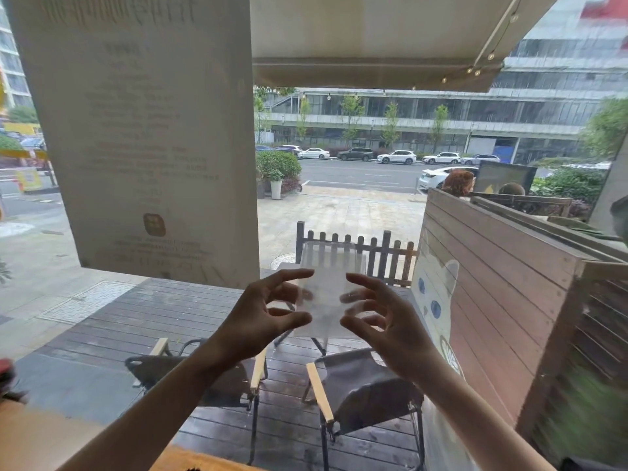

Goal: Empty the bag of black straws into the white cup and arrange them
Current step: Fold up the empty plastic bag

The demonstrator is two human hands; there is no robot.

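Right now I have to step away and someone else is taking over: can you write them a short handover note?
Left hand and right hand: both raised, fingers curled at either side of a clear plastic bag; whether they actually grip it is unclear because of blur.
Bag: looks empty, no black straws visible in it.
White cup and straws: out of view, so emptying and arranging can't be confirmed.
Left: look down, check the cup, arrange the straws.

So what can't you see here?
- White cup and black straws: not in the head view.
- Clear bag: blurred, see-through; whether it holds anything cannot be told.
- Left hand and right hand: whether their curled fingers touch the bag is unclear.
- Poster text: too blurred to read.
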